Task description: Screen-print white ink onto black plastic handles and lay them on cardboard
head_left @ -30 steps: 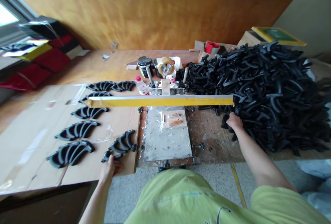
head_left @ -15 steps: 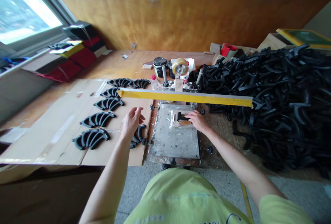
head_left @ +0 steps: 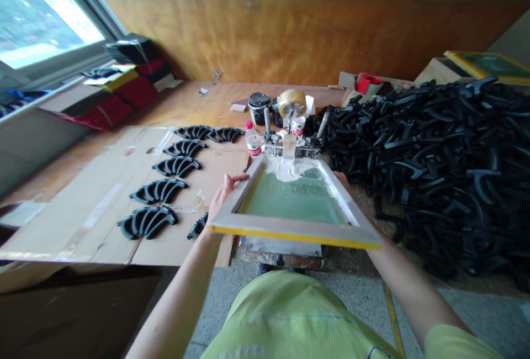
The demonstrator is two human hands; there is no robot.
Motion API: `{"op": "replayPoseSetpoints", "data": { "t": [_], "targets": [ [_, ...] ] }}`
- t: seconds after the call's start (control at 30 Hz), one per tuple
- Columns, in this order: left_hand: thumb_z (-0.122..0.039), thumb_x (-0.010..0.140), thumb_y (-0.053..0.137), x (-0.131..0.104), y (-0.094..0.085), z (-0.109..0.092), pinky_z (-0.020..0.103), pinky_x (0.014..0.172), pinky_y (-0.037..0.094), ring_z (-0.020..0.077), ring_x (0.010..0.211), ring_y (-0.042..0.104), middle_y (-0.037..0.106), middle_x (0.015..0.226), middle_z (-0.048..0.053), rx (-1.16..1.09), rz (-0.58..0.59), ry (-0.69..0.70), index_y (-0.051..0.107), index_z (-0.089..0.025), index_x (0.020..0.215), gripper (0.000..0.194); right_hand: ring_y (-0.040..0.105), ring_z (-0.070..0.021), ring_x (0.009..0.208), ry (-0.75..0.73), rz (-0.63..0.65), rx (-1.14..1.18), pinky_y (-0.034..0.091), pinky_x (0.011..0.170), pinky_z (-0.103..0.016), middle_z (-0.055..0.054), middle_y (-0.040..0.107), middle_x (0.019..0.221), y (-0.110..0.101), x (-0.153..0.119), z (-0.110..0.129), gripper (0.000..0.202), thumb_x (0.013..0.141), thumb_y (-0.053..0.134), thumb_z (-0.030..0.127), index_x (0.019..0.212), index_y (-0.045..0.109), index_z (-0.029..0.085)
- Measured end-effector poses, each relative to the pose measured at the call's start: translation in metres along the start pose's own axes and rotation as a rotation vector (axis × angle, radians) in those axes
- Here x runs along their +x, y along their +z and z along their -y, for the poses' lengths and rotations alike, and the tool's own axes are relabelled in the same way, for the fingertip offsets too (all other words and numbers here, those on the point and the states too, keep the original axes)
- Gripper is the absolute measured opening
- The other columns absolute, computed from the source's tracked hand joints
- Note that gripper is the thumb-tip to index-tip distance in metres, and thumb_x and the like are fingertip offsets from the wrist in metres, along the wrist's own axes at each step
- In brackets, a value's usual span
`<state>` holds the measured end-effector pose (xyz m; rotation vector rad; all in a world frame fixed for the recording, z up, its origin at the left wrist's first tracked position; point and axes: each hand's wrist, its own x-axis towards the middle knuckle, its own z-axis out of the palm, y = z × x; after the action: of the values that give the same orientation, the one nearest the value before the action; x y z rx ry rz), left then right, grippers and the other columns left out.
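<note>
A screen printing frame (head_left: 290, 229) with green mesh (head_left: 293, 199) is lowered in front of me, tilted slightly, its near edge taped yellow. White ink (head_left: 285, 170) is smeared along the mesh's far end. My left hand (head_left: 221, 196) grips the frame's left side. On the opposite side my right hand (head_left: 343, 180) holds the right rail, most of its fingers hidden behind it. Under the frame, only the near strip of the metal base plate (head_left: 281, 247) shows. The black plastic part on that plate is covered from sight.
Black curved parts (head_left: 157, 190) lie in fanned rows on cardboard (head_left: 103, 182) at left. A large heap of similar parts (head_left: 439, 154) fills the right. Behind the frame stand a clamp (head_left: 290, 149), a bottle (head_left: 252, 141), an ink tub (head_left: 259, 109) and a tape roll (head_left: 292, 103).
The frame has swung down from its raised position over the plate, hiding the black part. Both hands have moved to the frame's sides; the right has left the black part.
</note>
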<state>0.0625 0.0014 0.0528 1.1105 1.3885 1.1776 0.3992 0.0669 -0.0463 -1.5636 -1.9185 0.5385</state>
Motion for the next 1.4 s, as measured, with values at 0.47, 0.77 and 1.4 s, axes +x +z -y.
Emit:
{"op": "replayPoseSetpoints", "data": {
  "t": [0.47, 0.77, 1.4],
  "targets": [
    [-0.054, 0.076, 0.063, -0.007, -0.001, 0.14, 0.026, 0.071, 0.05, 0.0195, 0.081, 0.066, 0.072, 0.096, 0.007, 0.046, 0.043, -0.232, 0.049, -0.018, 0.137, 0.072, 0.057, -0.0247, 0.089, -0.323, 0.218, -0.461, 0.044, 0.077, -0.033, -0.012, 0.065, 0.088, 0.053, 0.068, 0.077, 0.011, 0.082, 0.054, 0.01, 0.087, 0.063, 0.014],
    [-0.055, 0.076, 0.063, -0.009, -0.002, 0.141, 0.027, 0.071, 0.05, 0.0201, 0.082, 0.065, 0.072, 0.095, 0.008, 0.037, 0.033, -0.224, 0.054, -0.018, 0.132, 0.068, 0.056, -0.0182, 0.079, -0.632, 0.408, -0.262, 0.043, 0.072, -0.028, -0.003, 0.063, 0.078, 0.026, 0.032, 0.067, 0.019, 0.076, 0.052, 0.005, 0.078, 0.064, 0.019],
    [-0.06, 0.076, 0.061, -0.006, -0.01, 0.025, 0.022, 0.054, 0.043, 0.0127, 0.061, 0.057, 0.066, 0.08, 0.001, -0.06, 0.077, -0.159, 0.068, -0.017, 0.102, 0.051, 0.063, -0.0215, 0.087, -0.094, -0.122, -0.283, 0.045, 0.079, -0.031, -0.003, 0.07, 0.097, -0.012, 0.113, 0.054, 0.043, 0.083, 0.063, 0.027, 0.126, 0.057, 0.028]
  ]
}}
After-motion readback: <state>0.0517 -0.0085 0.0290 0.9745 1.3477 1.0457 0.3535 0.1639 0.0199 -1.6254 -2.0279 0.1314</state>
